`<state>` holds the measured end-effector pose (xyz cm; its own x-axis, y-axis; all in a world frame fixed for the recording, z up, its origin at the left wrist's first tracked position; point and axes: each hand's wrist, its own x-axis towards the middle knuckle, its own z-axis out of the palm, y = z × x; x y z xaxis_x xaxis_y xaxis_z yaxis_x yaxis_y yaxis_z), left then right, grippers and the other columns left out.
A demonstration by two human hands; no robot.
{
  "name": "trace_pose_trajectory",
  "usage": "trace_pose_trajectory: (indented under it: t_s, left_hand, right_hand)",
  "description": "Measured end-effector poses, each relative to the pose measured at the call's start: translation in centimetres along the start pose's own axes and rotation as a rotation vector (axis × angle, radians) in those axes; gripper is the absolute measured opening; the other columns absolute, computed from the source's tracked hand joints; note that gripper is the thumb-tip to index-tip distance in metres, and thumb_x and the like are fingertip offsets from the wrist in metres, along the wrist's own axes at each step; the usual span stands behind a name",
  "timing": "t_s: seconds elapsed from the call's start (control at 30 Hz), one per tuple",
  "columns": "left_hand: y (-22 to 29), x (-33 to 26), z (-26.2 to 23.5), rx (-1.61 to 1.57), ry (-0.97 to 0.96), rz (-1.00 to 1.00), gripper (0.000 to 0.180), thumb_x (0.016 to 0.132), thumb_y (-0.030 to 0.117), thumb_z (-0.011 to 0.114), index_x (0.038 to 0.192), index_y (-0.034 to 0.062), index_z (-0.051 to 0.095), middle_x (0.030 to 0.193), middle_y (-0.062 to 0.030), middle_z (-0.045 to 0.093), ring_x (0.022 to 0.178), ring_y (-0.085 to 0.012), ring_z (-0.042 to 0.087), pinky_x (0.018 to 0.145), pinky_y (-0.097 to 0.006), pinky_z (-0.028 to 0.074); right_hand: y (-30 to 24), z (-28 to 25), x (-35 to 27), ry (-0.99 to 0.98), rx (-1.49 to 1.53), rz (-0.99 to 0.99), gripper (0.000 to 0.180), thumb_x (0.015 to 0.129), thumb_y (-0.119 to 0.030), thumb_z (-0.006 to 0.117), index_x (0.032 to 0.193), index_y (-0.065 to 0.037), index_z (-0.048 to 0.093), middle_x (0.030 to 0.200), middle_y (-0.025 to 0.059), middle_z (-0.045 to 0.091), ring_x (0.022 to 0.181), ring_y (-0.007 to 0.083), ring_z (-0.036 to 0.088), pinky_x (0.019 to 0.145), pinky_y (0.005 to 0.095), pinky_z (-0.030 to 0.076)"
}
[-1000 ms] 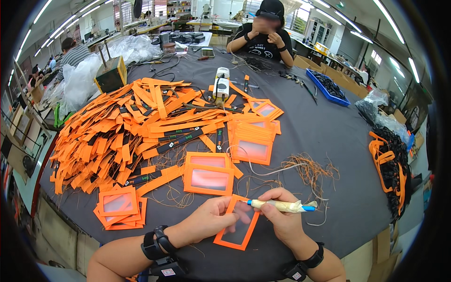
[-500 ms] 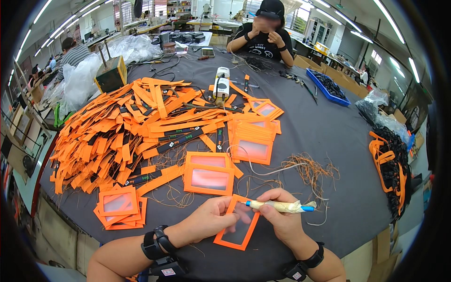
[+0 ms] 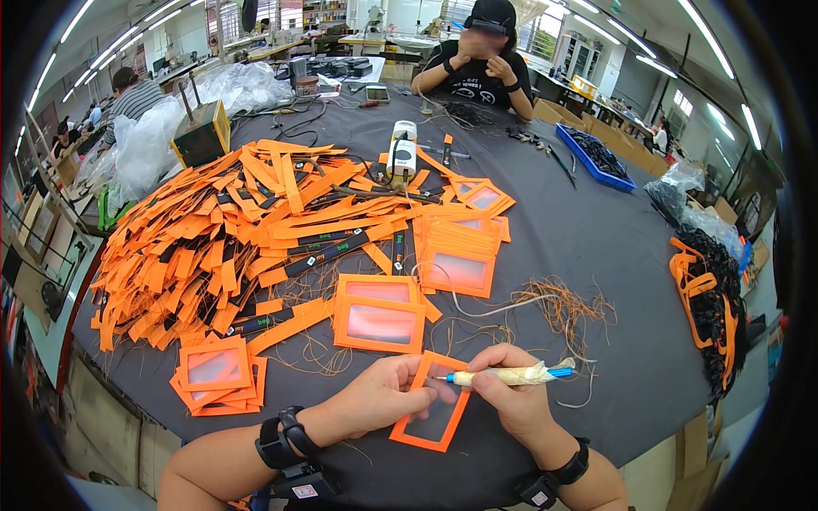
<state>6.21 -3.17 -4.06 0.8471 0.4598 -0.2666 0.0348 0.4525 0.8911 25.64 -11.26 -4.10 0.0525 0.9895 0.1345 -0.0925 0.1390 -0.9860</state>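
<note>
My left hand (image 3: 390,392) grips an orange-edged pouch piece with a clear window (image 3: 441,417), thumb on its front and fingers showing through the window. In my right hand (image 3: 509,398) is a pen-shaped tool (image 3: 511,375), wrapped in pale tape with blue ends. Its thin metal tip meets or hovers just above the upper part of the pouch piece; contact cannot be told. Beyond my hands lie similar orange window pieces (image 3: 379,326), some stacked. Another small stack (image 3: 213,368) sits left of my left forearm.
A large heap of orange and black straps (image 3: 196,247) covers the left of the dark table. Loose orange threads (image 3: 562,311) and a pale cord lie right of centre. A white device (image 3: 402,153), a blue tray (image 3: 594,157) and a seated person (image 3: 477,68) are farther off.
The tool's tip has shifted slightly down along the pouch piece. The piece has moved a little to the right in my left hand.
</note>
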Motion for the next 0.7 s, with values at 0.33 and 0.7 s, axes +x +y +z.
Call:
trace_pose_trajectory:
  t_s: [0.33,0.7]
  left_hand:
    - [-0.09,0.05,0.0,-0.004,0.007,-0.004,0.034,0.088,0.009,0.051,0.121,0.003,0.053,0.101,-0.0028,0.063,0.072,-0.0059,0.053,0.068,-0.021,0.047]
    - [-0.27,0.08,-0.08,-0.001,0.006,-0.001,0.035,0.087,0.008,0.051,0.121,0.0026,0.052,0.101,-0.0043,0.063,0.071,-0.0062,0.054,0.067,-0.021,0.047]
  right_hand:
    - [-0.21,0.22,0.06,0.004,-0.001,0.015,0.014,0.087,-0.009,0.063,0.097,0.0,0.06,0.09,0.0037,0.063,0.08,0.0059,0.055,0.07,0.0205,0.044]
    - [-0.18,0.21,0.08,0.013,-0.016,0.016,0.015,0.087,-0.01,0.065,0.097,0.0,0.06,0.089,0.0041,0.063,0.08,0.0059,0.056,0.069,0.0202,0.045]
